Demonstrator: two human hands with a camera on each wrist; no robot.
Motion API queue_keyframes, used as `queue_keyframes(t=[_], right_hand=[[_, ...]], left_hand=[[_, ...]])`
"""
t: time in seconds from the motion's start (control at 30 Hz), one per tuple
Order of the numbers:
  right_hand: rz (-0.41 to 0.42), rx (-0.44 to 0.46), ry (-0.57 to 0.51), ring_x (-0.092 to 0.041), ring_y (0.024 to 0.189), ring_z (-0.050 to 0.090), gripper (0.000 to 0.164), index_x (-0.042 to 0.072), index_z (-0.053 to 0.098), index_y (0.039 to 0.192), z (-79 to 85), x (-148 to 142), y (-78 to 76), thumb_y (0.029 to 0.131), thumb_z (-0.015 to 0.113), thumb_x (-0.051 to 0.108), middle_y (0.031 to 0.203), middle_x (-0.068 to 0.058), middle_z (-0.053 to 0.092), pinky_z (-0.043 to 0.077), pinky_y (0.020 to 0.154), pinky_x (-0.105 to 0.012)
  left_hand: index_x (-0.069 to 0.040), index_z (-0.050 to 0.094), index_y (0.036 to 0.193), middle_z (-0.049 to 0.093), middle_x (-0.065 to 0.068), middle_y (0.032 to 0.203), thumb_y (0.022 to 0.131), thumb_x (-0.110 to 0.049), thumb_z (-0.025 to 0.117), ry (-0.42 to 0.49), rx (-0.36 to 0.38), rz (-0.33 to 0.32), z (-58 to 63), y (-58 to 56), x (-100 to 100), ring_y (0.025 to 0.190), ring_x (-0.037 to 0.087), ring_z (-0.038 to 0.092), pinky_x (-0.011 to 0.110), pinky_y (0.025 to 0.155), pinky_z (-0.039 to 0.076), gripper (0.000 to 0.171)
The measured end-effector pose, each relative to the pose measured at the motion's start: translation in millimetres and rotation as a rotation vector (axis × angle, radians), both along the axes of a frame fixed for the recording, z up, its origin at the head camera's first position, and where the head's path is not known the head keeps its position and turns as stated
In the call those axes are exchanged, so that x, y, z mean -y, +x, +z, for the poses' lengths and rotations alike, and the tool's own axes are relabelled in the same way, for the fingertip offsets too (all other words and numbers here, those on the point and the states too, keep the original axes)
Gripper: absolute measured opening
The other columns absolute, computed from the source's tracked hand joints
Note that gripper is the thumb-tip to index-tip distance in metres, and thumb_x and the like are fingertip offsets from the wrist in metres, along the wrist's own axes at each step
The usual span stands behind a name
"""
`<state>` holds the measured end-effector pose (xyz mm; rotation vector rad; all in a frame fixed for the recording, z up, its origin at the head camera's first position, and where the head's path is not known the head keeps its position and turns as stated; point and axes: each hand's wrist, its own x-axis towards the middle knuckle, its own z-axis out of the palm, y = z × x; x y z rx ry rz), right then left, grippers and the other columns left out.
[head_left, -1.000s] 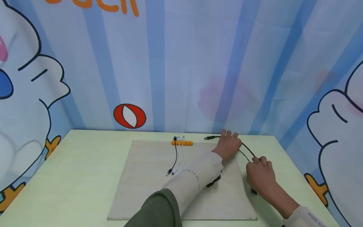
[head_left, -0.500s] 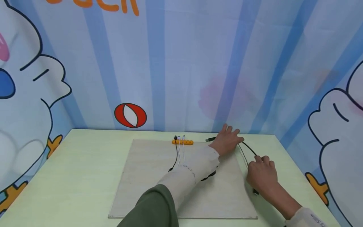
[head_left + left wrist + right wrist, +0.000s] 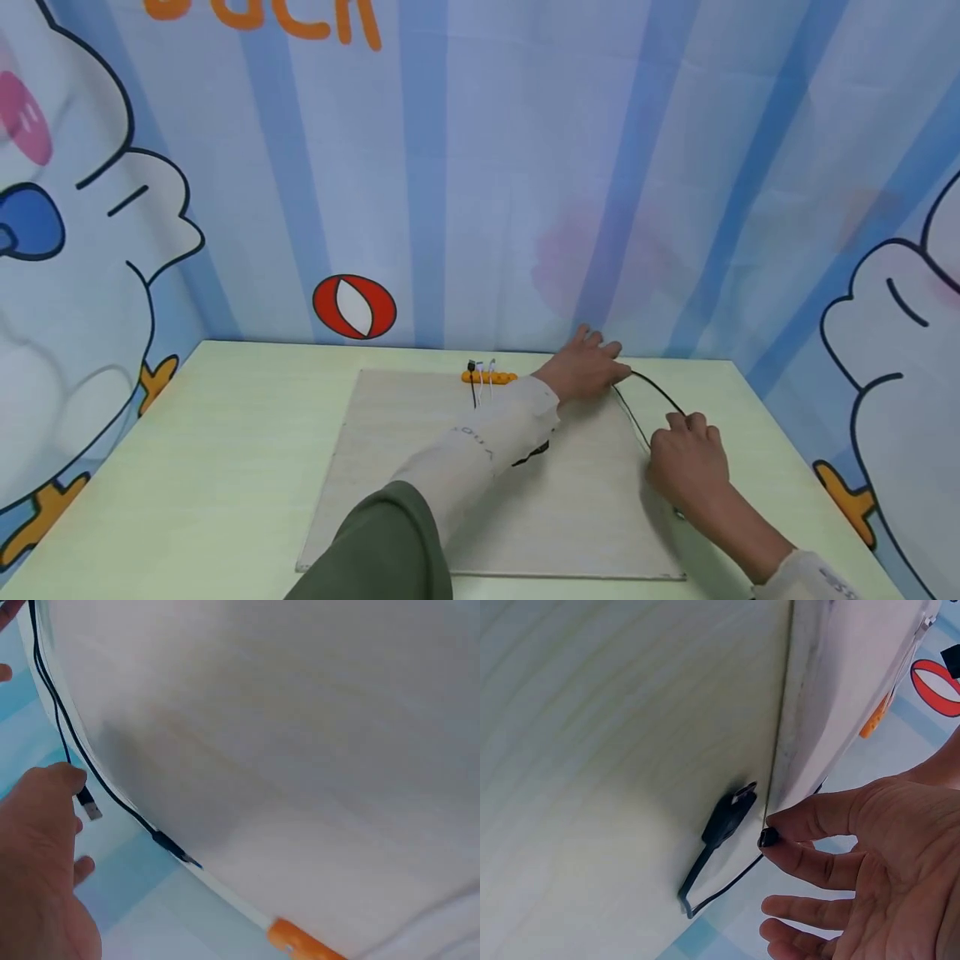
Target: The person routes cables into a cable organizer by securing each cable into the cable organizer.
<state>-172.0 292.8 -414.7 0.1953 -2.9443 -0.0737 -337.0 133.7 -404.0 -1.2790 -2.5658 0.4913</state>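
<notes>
At the board's far right corner, my left hand (image 3: 587,367) pinches a thin black USB cable (image 3: 61,731) between thumb and finger, just behind its metal-ended plug (image 3: 91,808). A thicker black cable runs beside it along the board edge and ends in a black plug (image 3: 171,846). My right hand (image 3: 690,462), off the board's right side, pinches a small black piece (image 3: 767,838) between thumb and forefinger, with its other fingers loosely bent. A black cable (image 3: 660,387) arcs between the two hands. Below the right hand, another black connector (image 3: 731,814) lies close over the pale tabletop.
A grey-white board (image 3: 585,517) lies on the pale table (image 3: 225,450). At its far edge sits an orange cable holder (image 3: 504,378) with a black cable (image 3: 472,368) and two white cables (image 3: 492,367) in it. A striped curtain (image 3: 495,208) stands behind the table.
My left hand has shifted left along the board's far edge, and the black plug that stuck out beyond it is now hidden in the head view. The right hand has hardly moved.
</notes>
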Motion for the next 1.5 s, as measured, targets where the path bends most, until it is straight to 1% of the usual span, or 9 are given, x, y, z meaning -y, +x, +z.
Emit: queue_keyframes(t=[0.13, 0.23, 0.43, 0.6, 0.83, 0.93, 1.13, 1.27, 1.5], right_hand=[[0.019, -0.021, 0.014, -0.054, 0.119, 0.059, 0.020, 0.001, 0.076, 0.083, 1.1, 6.6, 1.2, 0.099, 0.064, 0.000, 0.130, -0.033, 0.071, 0.051, 0.096, -0.067], [0.027, -0.035, 0.024, -0.054, 0.120, 0.059, 0.018, 0.001, 0.076, 0.084, 3.0, 13.5, 1.8, 0.098, 0.064, 0.000, 0.131, -0.031, 0.072, 0.052, 0.096, -0.066], [0.031, -0.034, 0.016, -0.055, 0.126, 0.057, 0.014, 0.001, 0.075, 0.085, 5.0, 28.2, 2.9, 0.096, 0.067, 0.002, 0.134, -0.030, 0.070, 0.051, 0.101, -0.067], [0.047, -0.032, 0.034, -0.053, 0.130, 0.058, 0.010, 0.001, 0.075, 0.086, 4.9, 41.0, 3.5, 0.095, 0.072, 0.004, 0.135, -0.027, 0.071, 0.050, 0.105, -0.066], [0.065, -0.011, 0.032, -0.051, 0.131, 0.057, 0.009, 0.001, 0.074, 0.089, 1.3, 53.9, 3.6, 0.097, 0.072, 0.005, 0.137, -0.025, 0.071, 0.050, 0.104, -0.064], [0.072, -0.016, 0.031, -0.050, 0.131, 0.058, 0.009, 0.002, 0.074, 0.088, 1.0, 59.1, 4.0, 0.097, 0.073, 0.006, 0.137, -0.025, 0.071, 0.050, 0.104, -0.064], [0.099, -0.052, 0.024, -0.048, 0.129, 0.059, 0.007, 0.002, 0.075, 0.089, 1.1, 71.0, 4.5, 0.094, 0.076, 0.006, 0.134, -0.023, 0.072, 0.051, 0.104, -0.063], [0.110, -0.050, 0.001, -0.048, 0.129, 0.059, 0.007, 0.001, 0.075, 0.089, -0.3, 80.0, 4.1, 0.093, 0.075, 0.006, 0.135, -0.023, 0.072, 0.051, 0.104, -0.063], [0.115, 0.004, -0.052, -0.051, 0.131, 0.058, 0.008, -0.002, 0.075, 0.091, -0.9, 95.2, 1.1, 0.093, 0.074, 0.006, 0.142, -0.027, 0.070, 0.050, 0.105, -0.065]], left_hand=[[-0.040, 0.068, 0.129, 0.062, -0.010, 0.132, 0.123, -0.036, 0.046, -0.015, 0.010, -0.041, 0.2, -5.3, 16.3, 0.117, 0.017, 0.055, 0.043, 0.113, 0.037, 0.024], [-0.036, 0.067, 0.121, 0.063, -0.010, 0.132, 0.124, -0.035, 0.044, 0.001, 0.038, -0.065, -1.5, -10.7, 27.9, 0.118, 0.017, 0.054, 0.044, 0.113, 0.036, 0.023], [-0.033, 0.067, 0.120, 0.065, -0.009, 0.135, 0.123, -0.033, 0.045, 0.021, 0.066, -0.100, -1.4, -15.5, 47.7, 0.127, 0.020, 0.057, 0.045, 0.115, 0.036, 0.022], [-0.032, 0.066, 0.121, 0.065, -0.008, 0.134, 0.124, -0.033, 0.045, 0.014, 0.063, -0.108, 1.9, -15.8, 60.2, 0.126, 0.021, 0.056, 0.045, 0.114, 0.036, 0.022], [-0.027, 0.052, 0.108, 0.062, -0.008, 0.130, 0.125, -0.035, 0.037, -0.015, 0.064, -0.107, 5.8, -16.0, 74.9, 0.117, 0.019, 0.047, 0.043, 0.103, 0.024, 0.023], [-0.026, 0.047, 0.104, 0.062, -0.007, 0.129, 0.125, -0.032, 0.038, -0.012, 0.060, -0.116, 7.6, -15.5, 81.3, 0.113, 0.019, 0.044, 0.043, 0.102, 0.022, 0.023], [-0.031, 0.063, 0.116, 0.066, -0.008, 0.138, 0.123, -0.029, 0.048, 0.020, 0.057, -0.128, 12.5, -14.1, 94.4, 0.122, 0.020, 0.055, 0.044, 0.109, 0.035, 0.016], [-0.035, 0.068, 0.123, 0.068, -0.008, 0.143, 0.120, -0.030, 0.056, 0.027, 0.033, -0.137, 14.4, -14.2, 102.3, 0.126, 0.021, 0.061, 0.045, 0.113, 0.042, 0.014], [-0.036, 0.073, 0.132, 0.065, -0.008, 0.151, 0.120, -0.029, 0.056, 0.020, 0.091, -0.102, 18.8, -14.3, 113.3, 0.132, 0.023, 0.058, 0.048, 0.118, 0.039, 0.022]])
